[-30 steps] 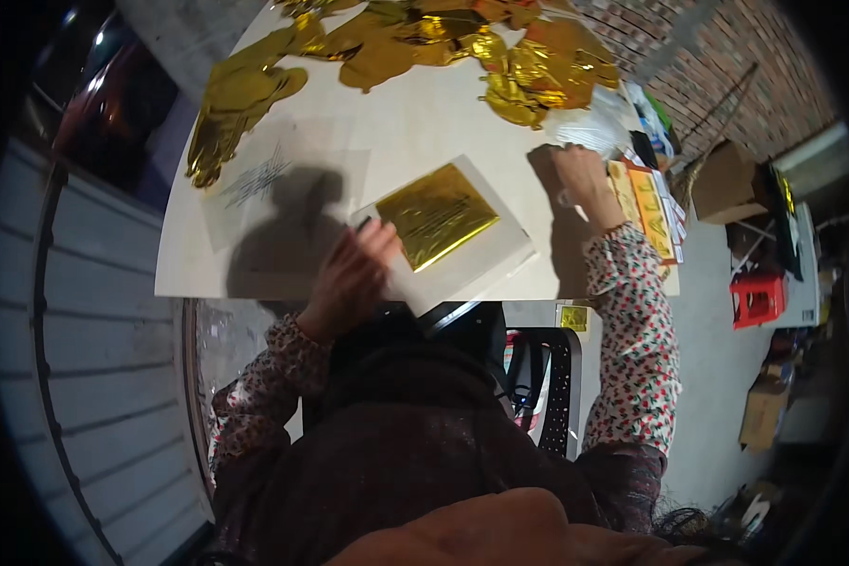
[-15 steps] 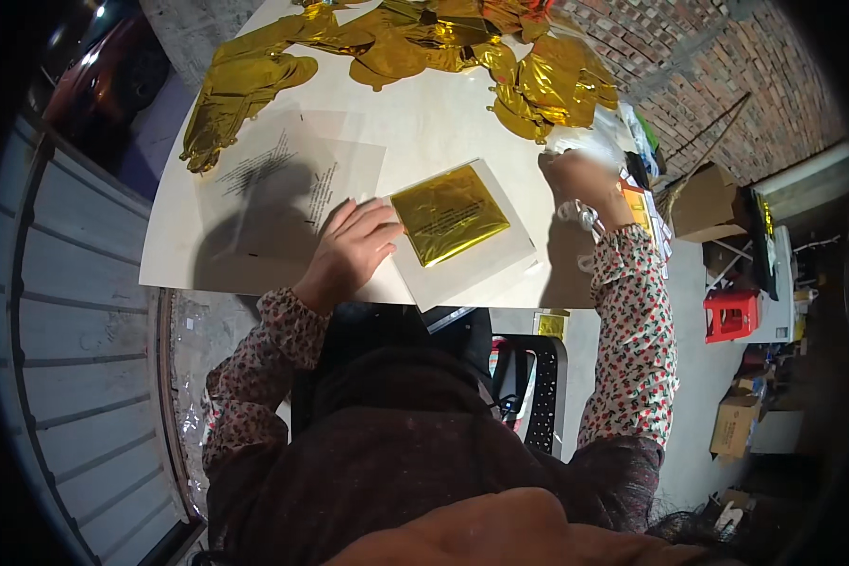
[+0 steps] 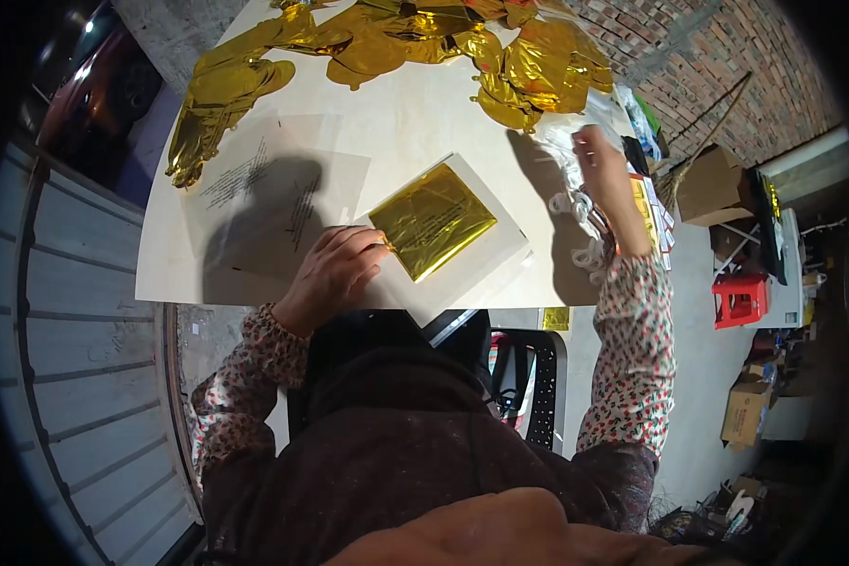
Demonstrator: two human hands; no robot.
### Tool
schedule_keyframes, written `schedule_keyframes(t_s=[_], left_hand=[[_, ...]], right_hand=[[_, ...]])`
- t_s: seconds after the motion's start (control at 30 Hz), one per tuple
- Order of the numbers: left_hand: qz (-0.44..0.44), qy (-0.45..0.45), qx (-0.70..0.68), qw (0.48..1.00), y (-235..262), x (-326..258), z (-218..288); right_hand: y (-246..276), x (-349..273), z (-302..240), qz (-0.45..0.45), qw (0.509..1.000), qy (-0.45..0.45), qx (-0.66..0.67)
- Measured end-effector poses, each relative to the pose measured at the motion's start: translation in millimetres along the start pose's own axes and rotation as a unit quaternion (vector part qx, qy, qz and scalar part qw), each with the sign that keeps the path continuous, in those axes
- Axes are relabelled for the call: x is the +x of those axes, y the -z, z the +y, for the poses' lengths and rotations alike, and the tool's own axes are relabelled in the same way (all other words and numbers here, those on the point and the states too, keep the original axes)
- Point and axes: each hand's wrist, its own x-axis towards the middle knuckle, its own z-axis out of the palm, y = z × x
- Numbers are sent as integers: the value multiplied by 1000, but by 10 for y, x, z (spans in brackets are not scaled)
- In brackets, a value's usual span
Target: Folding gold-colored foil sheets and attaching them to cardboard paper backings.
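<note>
The half-curled left hand touches the gold packet, its dark print too small to read, on 1 pale sheet. The right hand curls beside white cord; whether either grips, I cannot tell.

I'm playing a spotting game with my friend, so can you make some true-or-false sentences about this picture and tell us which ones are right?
1. The left hand is at the left side of the gold packet. True.

2. The right hand is pressing down on the gold packet. False: it is well away from it, over to the right, near some white loops.

3. Shiny gold foil pieces lie along the far part of the table. True.

4. The red stool is to the left of the table. False: it is to the right.

5. The sleeves have a small red pattern on them. True.
</note>
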Motion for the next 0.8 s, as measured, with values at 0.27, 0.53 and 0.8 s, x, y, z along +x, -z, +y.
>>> schedule_keyframes(t_s=[0.27, 0.53, 0.8], left_hand=[[-71, -7, -24, 997, 483, 344, 213], [-173, -64, -111, 976, -47, 830, -315], [-222, -41, -96, 970, -270, 791, -391]], right_hand=[[162, -981, -704, 111, 884, -178, 417], [-439, -2090, -1671, 50, 887, -189, 418], [-603, -2047, -1925, 35, 984, 14, 174]])
